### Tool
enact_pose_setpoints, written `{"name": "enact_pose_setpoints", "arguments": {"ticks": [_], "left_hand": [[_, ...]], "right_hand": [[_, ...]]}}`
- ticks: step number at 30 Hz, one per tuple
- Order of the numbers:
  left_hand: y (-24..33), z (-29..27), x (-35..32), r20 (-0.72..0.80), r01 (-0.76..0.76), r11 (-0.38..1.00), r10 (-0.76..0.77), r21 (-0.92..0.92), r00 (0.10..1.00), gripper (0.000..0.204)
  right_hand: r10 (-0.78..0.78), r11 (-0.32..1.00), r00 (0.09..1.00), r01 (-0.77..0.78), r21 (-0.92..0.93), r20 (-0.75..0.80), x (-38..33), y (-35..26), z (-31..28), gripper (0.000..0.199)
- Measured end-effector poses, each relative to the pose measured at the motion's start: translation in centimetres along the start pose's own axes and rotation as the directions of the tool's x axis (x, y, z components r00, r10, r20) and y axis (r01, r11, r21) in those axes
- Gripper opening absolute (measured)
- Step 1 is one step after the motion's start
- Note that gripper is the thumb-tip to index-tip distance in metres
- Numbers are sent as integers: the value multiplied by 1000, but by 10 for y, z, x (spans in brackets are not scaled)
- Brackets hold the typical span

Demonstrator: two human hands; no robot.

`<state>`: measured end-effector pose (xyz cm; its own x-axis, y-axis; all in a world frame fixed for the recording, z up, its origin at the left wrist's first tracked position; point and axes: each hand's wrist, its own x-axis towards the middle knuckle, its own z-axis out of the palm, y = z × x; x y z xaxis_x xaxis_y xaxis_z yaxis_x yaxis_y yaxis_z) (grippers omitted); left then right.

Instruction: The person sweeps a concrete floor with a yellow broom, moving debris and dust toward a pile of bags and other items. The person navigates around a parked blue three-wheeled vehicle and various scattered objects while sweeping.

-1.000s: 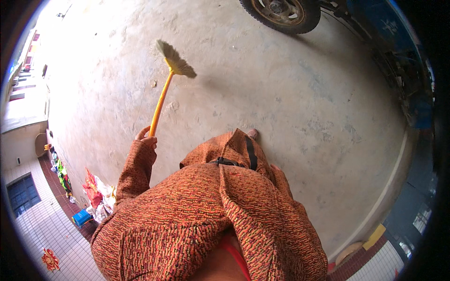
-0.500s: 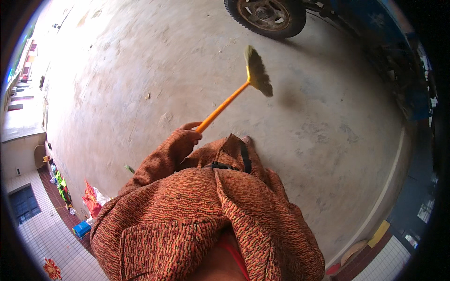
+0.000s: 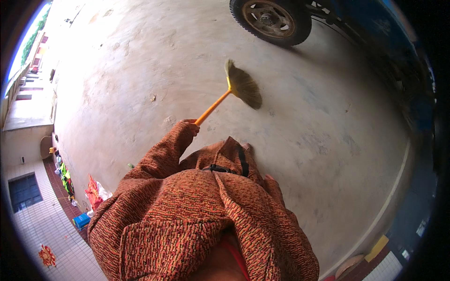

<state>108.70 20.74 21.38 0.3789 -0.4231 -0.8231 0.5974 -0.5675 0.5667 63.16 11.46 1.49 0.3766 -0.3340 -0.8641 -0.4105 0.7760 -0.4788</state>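
Note:
My left hand (image 3: 192, 126) is closed around the orange handle of a broom (image 3: 213, 107), out in front of my body. The broom's fan-shaped bristle head (image 3: 246, 88), greenish brown with a yellow collar, points away from me over the concrete floor. Whether the bristles touch the floor I cannot tell. Low at my right side, beside the brown patterned coat (image 3: 187, 201), only a bit of my right hand (image 3: 269, 178) shows. Its fingers are mostly hidden, and no object is visible with it.
A vehicle's wheel (image 3: 269, 19) stands at the far right, below a dark blue body. Along the left wall lie a red and white bundle (image 3: 95, 193), a blue container (image 3: 81, 220) and colourful items. A dry leaf (image 3: 153, 98) is on the floor. A yellow board (image 3: 376, 248) is lower right.
The broom head has moved left and slightly nearer, and its bristles now show more broadly. My left hand shifted a little left. A bit of my right hand has come into sight.

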Motion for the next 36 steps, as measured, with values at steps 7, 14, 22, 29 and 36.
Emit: {"name": "enact_pose_setpoints", "arguments": {"ticks": [7, 14, 22, 29, 36], "left_hand": [[3, -22, -10, -166, -136, 975, 107, -175, 980, 34], [20, -37, -94, 2, -380, 500, 603, 778, 798, 41], [23, -65, -59, -15, -55, 977, 53, -205, 998, 63], [65, -34, 30, 131, 86, 994, -76, -72, 988, 55], [83, -25, 128, 285, -443, 625, 342, 643, 896, 46]], "right_hand": [[-63, 998, 997, 64, -8, 40, 19, -1, -33, 45], [76, 991, 997, -74, 109, -6, 1, -114, -10, 31], [-134, 980, 981, 152, -125, 143, 41, -214, -13, 56], [-23, 979, 999, 32, -202, 47, 5, -308, 43, 57], [15, 908, 996, 24, -418, 88, 7, -354, 91, 41]]}}
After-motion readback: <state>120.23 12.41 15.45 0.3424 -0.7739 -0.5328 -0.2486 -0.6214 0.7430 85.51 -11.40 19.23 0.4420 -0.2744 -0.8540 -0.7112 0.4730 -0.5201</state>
